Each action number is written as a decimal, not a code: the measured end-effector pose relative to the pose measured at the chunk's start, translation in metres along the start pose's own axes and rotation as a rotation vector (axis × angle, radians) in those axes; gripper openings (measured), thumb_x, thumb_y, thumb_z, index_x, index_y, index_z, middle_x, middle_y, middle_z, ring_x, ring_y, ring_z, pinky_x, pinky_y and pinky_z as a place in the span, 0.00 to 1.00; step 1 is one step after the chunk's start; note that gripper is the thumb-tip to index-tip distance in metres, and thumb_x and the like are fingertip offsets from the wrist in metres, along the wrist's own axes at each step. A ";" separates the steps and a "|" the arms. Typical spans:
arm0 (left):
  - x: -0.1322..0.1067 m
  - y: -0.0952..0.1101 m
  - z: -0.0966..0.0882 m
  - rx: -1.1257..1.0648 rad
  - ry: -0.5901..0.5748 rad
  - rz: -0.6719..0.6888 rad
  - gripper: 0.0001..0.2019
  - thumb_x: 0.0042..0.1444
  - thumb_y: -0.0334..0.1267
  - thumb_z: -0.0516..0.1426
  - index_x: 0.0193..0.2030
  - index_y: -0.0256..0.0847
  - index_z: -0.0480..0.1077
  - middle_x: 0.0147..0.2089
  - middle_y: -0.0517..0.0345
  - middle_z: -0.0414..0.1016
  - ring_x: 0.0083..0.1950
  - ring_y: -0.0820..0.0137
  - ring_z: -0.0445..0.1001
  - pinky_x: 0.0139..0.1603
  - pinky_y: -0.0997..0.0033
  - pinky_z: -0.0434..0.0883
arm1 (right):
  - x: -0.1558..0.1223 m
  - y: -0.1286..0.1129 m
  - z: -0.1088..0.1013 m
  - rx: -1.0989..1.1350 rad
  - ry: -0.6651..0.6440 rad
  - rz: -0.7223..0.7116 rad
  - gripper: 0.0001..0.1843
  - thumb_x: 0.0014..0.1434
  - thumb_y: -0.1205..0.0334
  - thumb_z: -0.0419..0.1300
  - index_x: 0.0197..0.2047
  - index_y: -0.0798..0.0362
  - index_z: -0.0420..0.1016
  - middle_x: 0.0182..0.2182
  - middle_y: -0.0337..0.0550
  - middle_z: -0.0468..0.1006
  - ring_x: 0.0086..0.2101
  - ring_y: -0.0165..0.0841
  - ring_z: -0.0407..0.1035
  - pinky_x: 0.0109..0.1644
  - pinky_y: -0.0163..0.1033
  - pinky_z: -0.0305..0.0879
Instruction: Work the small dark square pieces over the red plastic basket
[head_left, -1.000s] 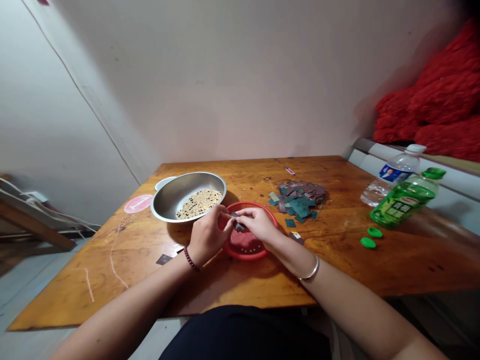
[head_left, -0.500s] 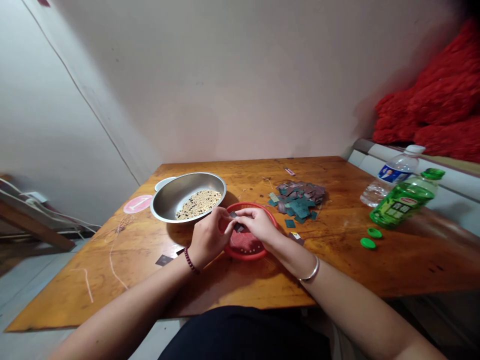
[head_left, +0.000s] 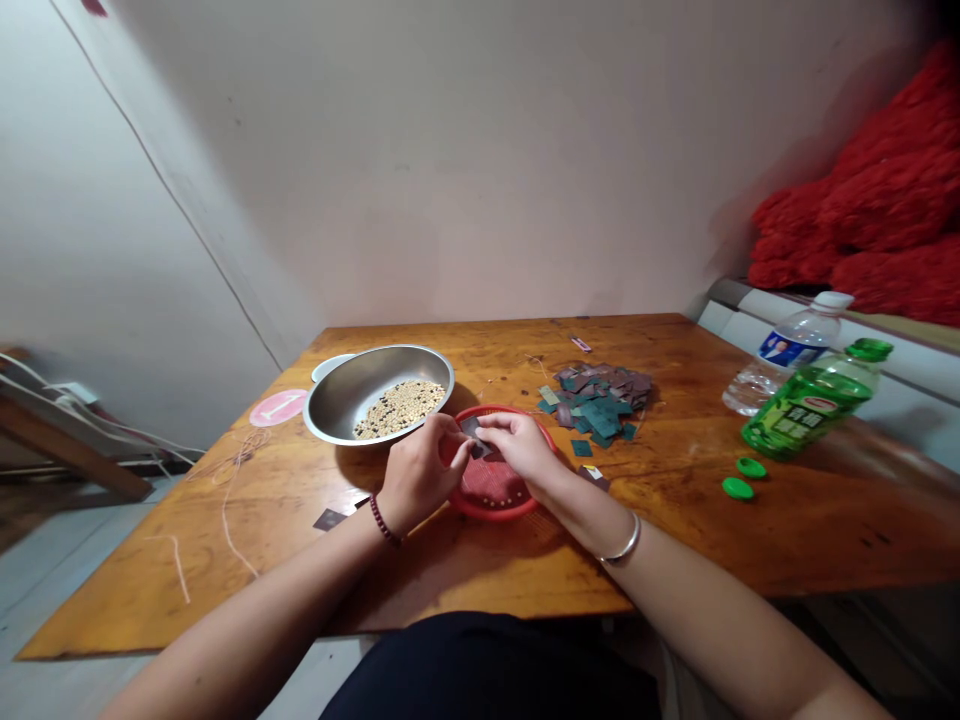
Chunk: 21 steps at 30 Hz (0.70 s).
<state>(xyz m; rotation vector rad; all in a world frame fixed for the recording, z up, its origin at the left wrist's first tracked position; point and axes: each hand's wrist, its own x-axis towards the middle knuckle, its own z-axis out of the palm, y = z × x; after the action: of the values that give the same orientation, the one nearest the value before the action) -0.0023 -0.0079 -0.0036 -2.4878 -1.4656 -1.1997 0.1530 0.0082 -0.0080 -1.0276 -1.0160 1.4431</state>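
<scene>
Holding pale and dark beans (head_left: 397, 410), the steel bowl (head_left: 337, 398) sits just beside the red basket (head_left: 491, 514). Above the basket, the left hand (head_left: 416, 475) and right hand (head_left: 517, 450) curl close together, their fingertips apparently pinching a small dark square (head_left: 477, 442), though the fingers partly hide it. A pile of teal and mauve squares (head_left: 596, 405) lies near the right hand.

The basket (head_left: 491, 514) is red with dotted mesh; the scraps (head_left: 596, 405) are teal and mauve; the table (head_left: 675, 500) is grained orange-brown.
</scene>
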 end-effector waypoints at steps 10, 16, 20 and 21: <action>-0.001 0.000 0.003 -0.019 0.004 -0.007 0.11 0.53 0.42 0.57 0.39 0.42 0.60 0.33 0.60 0.75 0.28 0.74 0.72 0.26 0.77 0.64 | -0.002 -0.002 0.001 -0.023 0.038 -0.005 0.08 0.45 0.67 0.61 0.32 0.57 0.77 0.28 0.43 0.78 0.27 0.29 0.70 0.32 0.35 0.68; 0.000 0.002 0.001 -0.002 0.025 -0.069 0.12 0.53 0.43 0.57 0.38 0.42 0.59 0.31 0.61 0.74 0.27 0.75 0.71 0.25 0.78 0.62 | -0.001 -0.001 0.000 -0.030 0.045 -0.025 0.09 0.44 0.66 0.61 0.33 0.57 0.77 0.28 0.42 0.78 0.27 0.28 0.70 0.32 0.34 0.68; 0.000 0.004 0.000 -0.018 0.045 -0.051 0.11 0.53 0.43 0.58 0.37 0.42 0.60 0.30 0.61 0.73 0.27 0.75 0.70 0.25 0.79 0.61 | -0.001 0.000 -0.001 -0.027 0.045 -0.037 0.09 0.44 0.66 0.61 0.32 0.57 0.77 0.27 0.41 0.78 0.26 0.28 0.70 0.31 0.34 0.67; -0.001 0.004 0.000 -0.029 0.054 -0.050 0.11 0.53 0.43 0.58 0.37 0.41 0.60 0.30 0.62 0.73 0.27 0.76 0.70 0.25 0.79 0.62 | -0.001 -0.001 -0.001 -0.028 0.045 -0.039 0.09 0.44 0.66 0.61 0.32 0.57 0.77 0.27 0.41 0.78 0.26 0.28 0.70 0.32 0.34 0.67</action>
<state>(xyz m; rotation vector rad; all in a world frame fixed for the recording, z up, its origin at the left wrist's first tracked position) 0.0007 -0.0108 -0.0028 -2.4300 -1.5170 -1.2953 0.1540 0.0076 -0.0075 -1.0505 -1.0210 1.3722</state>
